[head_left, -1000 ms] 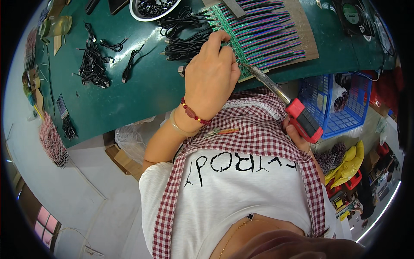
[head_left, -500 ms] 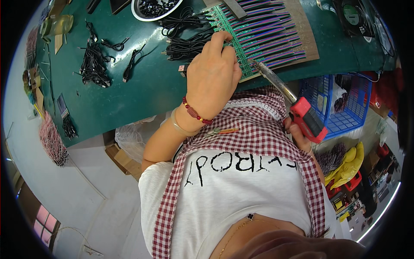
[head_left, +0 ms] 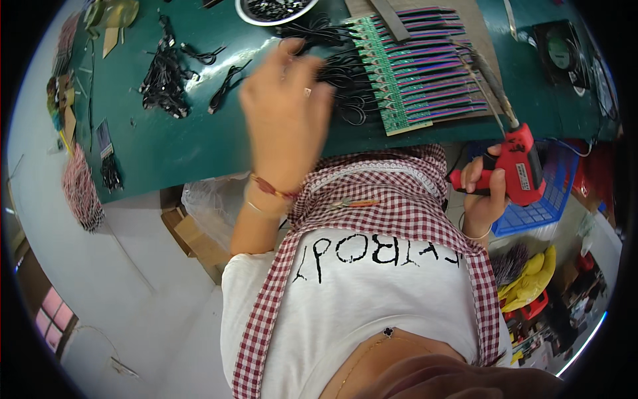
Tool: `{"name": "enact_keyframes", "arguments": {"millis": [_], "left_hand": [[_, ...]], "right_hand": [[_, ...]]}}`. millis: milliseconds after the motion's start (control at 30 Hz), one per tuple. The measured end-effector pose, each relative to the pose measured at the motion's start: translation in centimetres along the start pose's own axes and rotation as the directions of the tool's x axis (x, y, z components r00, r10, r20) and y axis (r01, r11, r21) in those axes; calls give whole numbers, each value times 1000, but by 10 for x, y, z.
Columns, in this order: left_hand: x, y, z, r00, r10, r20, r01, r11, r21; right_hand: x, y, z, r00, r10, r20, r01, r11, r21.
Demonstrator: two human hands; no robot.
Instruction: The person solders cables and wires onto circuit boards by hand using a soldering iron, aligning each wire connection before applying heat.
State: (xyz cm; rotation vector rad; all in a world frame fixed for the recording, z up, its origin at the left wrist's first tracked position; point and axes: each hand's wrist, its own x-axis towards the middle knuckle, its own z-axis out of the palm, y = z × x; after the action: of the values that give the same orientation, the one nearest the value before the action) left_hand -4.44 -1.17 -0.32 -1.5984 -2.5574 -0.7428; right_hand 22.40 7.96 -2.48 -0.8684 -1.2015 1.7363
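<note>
My left hand (head_left: 282, 116), blurred by motion, hovers over the green table left of the looped black cables (head_left: 349, 106). Its fingers look apart, and a small plug (head_left: 307, 92) shows in the gap beside the thumb. My right hand (head_left: 484, 196) grips a red and black soldering gun (head_left: 523, 166) by its handle. The gun's long metal barrel slants up and left, ending above the ribbon wires (head_left: 432, 83). Those multicoloured wires run from a row of green circuit boards (head_left: 384, 86), whose left ends meet the black cables. A flat metal bar (head_left: 391, 20) lies across the row's far end.
A brown board (head_left: 490, 46) lies under the wires. Far off stands a bowl (head_left: 243, 14) of small dark parts. Bundled black cables (head_left: 163, 83) and a single coiled cable (head_left: 222, 93) lie at the left. A blue basket (head_left: 531, 219) stands below the table's right edge.
My left hand has left the circuit boards and swung left. My right hand has raised the soldering gun and moved it right, away from the boards' near end. The view has shifted slightly.
</note>
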Motion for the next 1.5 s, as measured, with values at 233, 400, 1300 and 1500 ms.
{"name": "enact_keyframes", "arguments": {"millis": [233,400,1300,1500], "left_hand": [[-4,-119,2,990,-93,-103,108,983,151],[-1,-52,-11,920,-184,347,378,659,-651],[-18,48,9,969,73,234,121,691,-713],[-18,44,11,964,-21,266,221,623,-751]], "right_hand": [[11,-7,7,998,-31,59,30,999,32],[11,-10,21,997,-40,67,34,996,84],[35,-5,85,985,9,174,67,903,-425],[36,-11,83,989,80,128,-41,958,-284]]}}
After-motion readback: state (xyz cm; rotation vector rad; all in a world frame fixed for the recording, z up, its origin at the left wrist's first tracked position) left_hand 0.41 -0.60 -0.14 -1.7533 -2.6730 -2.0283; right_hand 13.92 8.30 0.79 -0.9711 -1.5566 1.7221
